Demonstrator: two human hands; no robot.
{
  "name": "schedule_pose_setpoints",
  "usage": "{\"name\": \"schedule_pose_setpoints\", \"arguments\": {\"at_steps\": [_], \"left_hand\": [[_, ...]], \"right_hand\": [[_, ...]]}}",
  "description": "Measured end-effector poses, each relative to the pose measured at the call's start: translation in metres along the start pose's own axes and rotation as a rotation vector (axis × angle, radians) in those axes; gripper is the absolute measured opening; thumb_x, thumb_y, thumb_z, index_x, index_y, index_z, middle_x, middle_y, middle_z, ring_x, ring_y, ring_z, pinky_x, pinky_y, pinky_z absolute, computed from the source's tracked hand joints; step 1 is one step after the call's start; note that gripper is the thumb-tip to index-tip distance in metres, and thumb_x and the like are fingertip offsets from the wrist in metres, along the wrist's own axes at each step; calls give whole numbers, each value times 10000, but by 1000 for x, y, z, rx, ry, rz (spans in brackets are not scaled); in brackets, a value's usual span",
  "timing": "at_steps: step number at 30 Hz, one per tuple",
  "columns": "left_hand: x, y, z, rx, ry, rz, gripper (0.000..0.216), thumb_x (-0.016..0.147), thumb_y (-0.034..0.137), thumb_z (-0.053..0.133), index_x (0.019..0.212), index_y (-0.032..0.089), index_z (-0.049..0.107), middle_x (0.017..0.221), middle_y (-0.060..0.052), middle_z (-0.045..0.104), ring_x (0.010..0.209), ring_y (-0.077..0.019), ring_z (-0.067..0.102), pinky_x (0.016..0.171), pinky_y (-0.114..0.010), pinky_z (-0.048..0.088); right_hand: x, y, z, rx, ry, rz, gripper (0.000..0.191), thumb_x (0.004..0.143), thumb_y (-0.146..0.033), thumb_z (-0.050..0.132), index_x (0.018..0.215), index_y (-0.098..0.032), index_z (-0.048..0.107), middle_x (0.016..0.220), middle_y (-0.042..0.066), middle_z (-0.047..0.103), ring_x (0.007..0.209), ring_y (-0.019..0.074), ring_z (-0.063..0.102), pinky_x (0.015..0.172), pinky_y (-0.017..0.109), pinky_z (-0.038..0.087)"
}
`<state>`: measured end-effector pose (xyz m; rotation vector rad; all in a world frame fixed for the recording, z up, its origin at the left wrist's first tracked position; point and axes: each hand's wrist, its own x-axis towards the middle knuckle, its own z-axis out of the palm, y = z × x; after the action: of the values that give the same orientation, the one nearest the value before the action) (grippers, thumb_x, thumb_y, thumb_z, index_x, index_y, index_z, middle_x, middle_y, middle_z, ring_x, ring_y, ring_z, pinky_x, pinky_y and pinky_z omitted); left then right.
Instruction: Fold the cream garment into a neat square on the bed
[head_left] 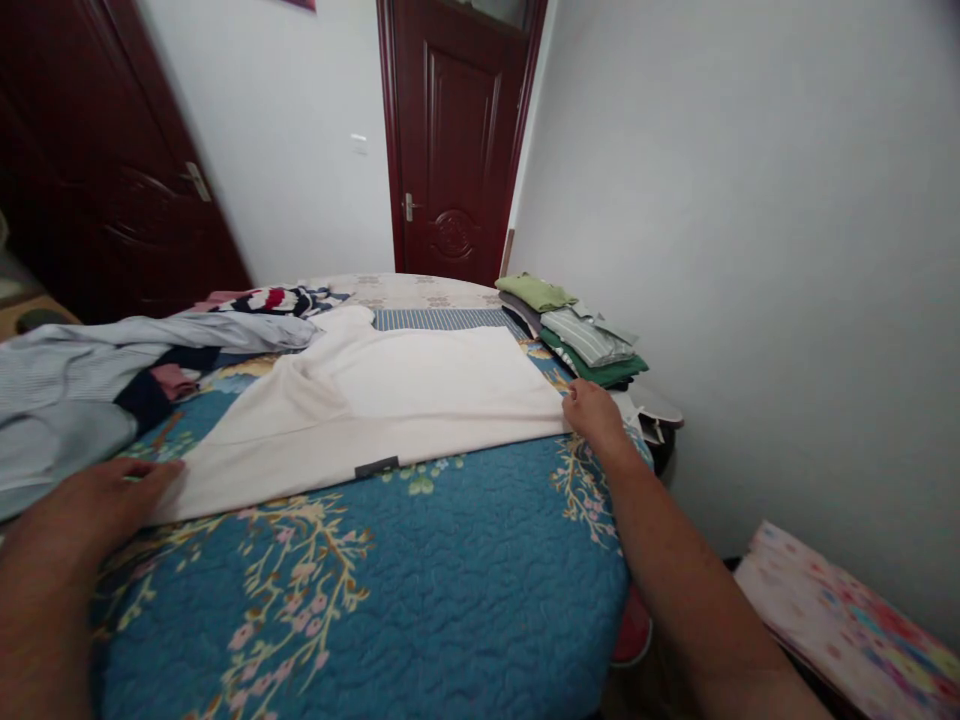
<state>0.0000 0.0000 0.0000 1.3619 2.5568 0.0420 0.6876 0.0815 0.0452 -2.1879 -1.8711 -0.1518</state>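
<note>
A white shirt (427, 385) lies spread over the bed, its near edge drawn into a long straight line between my hands. A small dark tag (376, 467) shows on that edge. At the left end, my left hand (120, 500) is closed on the shirt's corner, partly blurred. My right hand (592, 408) pinches the opposite corner, close to the bed's right side. Some loose creases run through the shirt's left part.
Beneath is a blue floral quilt (465, 580). Rumpled clothes (90, 370) are heaped at the left, and folded clothes (574, 330) are stacked at the far right. A white wall (750, 220) rises along the right, near a flower-patterned box-like object (840, 620). Dark red doors (457, 130) stand behind.
</note>
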Motion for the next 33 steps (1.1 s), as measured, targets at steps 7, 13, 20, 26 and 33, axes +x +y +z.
{"name": "schedule_pose_setpoints", "arguments": {"at_steps": [7, 13, 20, 26, 33], "left_hand": [[-36, 21, -15, -144, 122, -43, 374, 877, 643, 563, 932, 302, 708, 864, 18, 815, 1017, -312, 720, 872, -349, 508], [-57, 32, -14, -93, 199, 31, 331, 957, 411, 542, 1042, 191, 773, 1112, -119, 817, 1038, -295, 741, 793, -319, 506], [-57, 29, -5, -72, 243, 35, 326, 967, 403, 493, 931, 213, 755, 1031, -127, 817, 983, -291, 752, 809, -325, 525], [-69, 39, -12, -61, 242, -60, 293, 964, 392, 539, 1014, 212, 764, 1137, -174, 808, 1071, -355, 755, 880, -404, 554], [-60, 102, -36, -63, 449, 78, 408, 1001, 395, 572, 1338, 205, 701, 1338, -188, 757, 1234, -368, 715, 982, -431, 551]], "right_hand": [[30, -29, 28, -93, -132, 23, 482, 1077, -435, 481, 1286, -90, 745, 1267, 253, 762, 1184, 328, 729, 983, 388, 536], [48, -5, 60, 26, -24, 36, 546, 1098, -462, 382, 1286, -115, 760, 1174, 264, 770, 1079, 357, 741, 929, 435, 535], [64, 23, 93, 250, 166, 42, 526, 1018, -537, 519, 1039, -98, 808, 1091, 309, 726, 1062, 453, 711, 903, 596, 498], [62, 22, 94, 188, 35, 131, 542, 1026, -495, 502, 1099, -50, 802, 1152, 344, 703, 1129, 484, 689, 903, 612, 479], [49, 10, 74, 120, -8, 92, 509, 1036, -431, 436, 1242, -105, 769, 1196, 316, 712, 1118, 477, 704, 903, 606, 515]]}}
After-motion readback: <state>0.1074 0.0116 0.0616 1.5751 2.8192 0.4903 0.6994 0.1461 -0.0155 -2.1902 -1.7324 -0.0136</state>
